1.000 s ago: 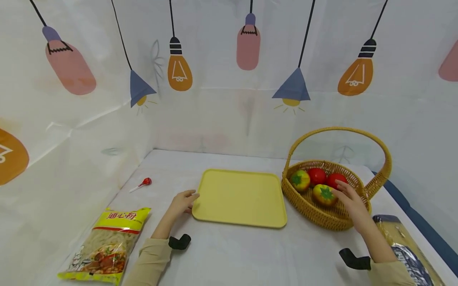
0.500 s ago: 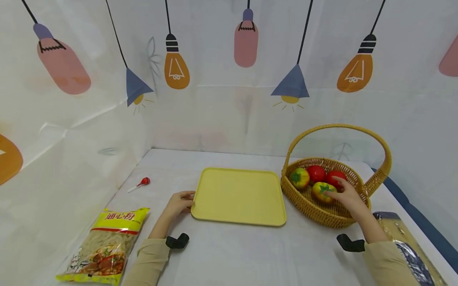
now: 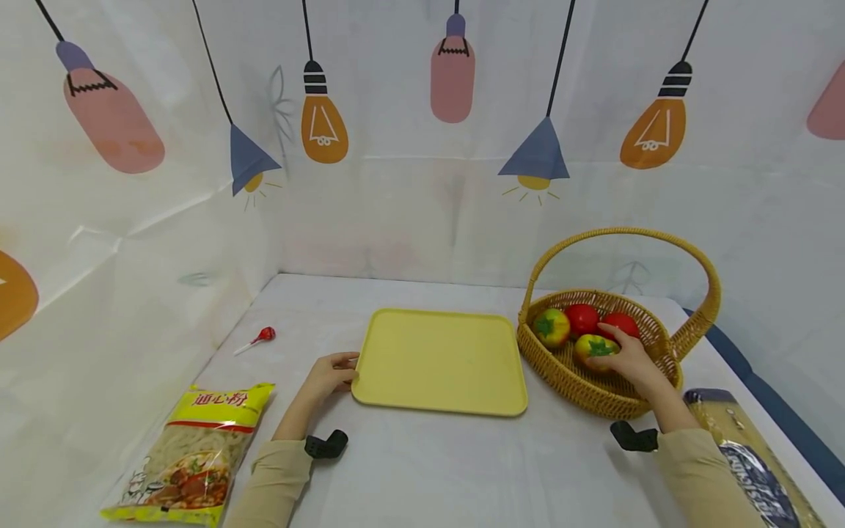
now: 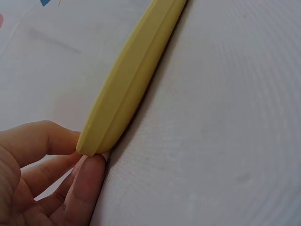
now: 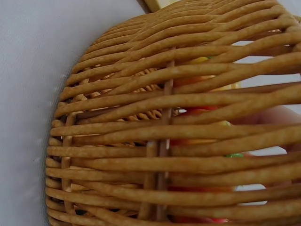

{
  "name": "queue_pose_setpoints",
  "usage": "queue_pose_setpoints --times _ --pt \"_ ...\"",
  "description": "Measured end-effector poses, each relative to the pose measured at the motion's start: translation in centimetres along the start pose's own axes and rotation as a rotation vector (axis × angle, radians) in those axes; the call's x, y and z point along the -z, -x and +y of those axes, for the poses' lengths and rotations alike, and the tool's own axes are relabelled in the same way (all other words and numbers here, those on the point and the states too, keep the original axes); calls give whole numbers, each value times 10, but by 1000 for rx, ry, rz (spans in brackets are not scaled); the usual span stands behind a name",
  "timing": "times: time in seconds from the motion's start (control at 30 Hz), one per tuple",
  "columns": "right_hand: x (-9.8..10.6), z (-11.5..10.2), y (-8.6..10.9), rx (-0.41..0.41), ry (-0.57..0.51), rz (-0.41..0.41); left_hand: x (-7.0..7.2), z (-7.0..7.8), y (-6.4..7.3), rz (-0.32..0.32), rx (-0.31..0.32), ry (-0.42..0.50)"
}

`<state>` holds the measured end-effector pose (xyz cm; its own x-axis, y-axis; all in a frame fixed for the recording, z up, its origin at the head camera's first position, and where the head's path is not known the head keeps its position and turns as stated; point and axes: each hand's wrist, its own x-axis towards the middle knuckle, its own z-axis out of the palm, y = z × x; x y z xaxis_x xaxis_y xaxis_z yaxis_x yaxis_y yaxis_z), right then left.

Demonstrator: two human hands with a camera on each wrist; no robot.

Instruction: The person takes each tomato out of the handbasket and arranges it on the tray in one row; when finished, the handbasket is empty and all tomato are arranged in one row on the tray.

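Note:
My left hand (image 3: pixel 328 378) pinches the left edge of the yellow tray (image 3: pixel 439 359). In the left wrist view the thumb lies under the tray's rim (image 4: pixel 115 99) and the index finger on its upper side. My right hand (image 3: pixel 630 361) reaches over the near right side of the wicker basket (image 3: pixel 581 392). Its thumb and fingers grip a yellow-green fruit (image 3: pixel 584 346) with a green star-shaped calyx. Behind it lie a similar fruit (image 3: pixel 551 328) and two red ones (image 3: pixel 582 320). In the right wrist view the basket wall (image 5: pixel 197 106) hides most of that hand.
A bag of macaroni (image 3: pixel 198 455) lies at the front left. Behind it is a red lollipop (image 3: pixel 265 334). A brown-and-blue package (image 3: pixel 746 455) lies right of the basket, whose tall handle (image 3: pixel 620 231) arches over the fruit.
My right hand has moved left and down onto the front yellow-green fruit, and its thumb and fingers have closed round it. The left hand stays at the tray's edge.

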<state>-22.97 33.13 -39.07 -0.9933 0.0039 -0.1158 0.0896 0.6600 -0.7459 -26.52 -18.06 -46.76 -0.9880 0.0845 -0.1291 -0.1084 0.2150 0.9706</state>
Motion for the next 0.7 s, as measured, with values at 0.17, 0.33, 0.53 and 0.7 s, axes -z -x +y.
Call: queue_pose_setpoints --times 0.17,0.33,0.53,0.7 --pt "-1 1 0 -2 5 -3 0 5 3 -3 10 -2" --pt "-3 4 -1 -15 -15 -6 1 0 -1 0 9 -14" --pt "-6 8 -4 -19 29 -3 1 -2 -1 6 -1 -21" --pt "-7 8 -4 -27 45 -17 1 -3 -1 7 -3 -20"
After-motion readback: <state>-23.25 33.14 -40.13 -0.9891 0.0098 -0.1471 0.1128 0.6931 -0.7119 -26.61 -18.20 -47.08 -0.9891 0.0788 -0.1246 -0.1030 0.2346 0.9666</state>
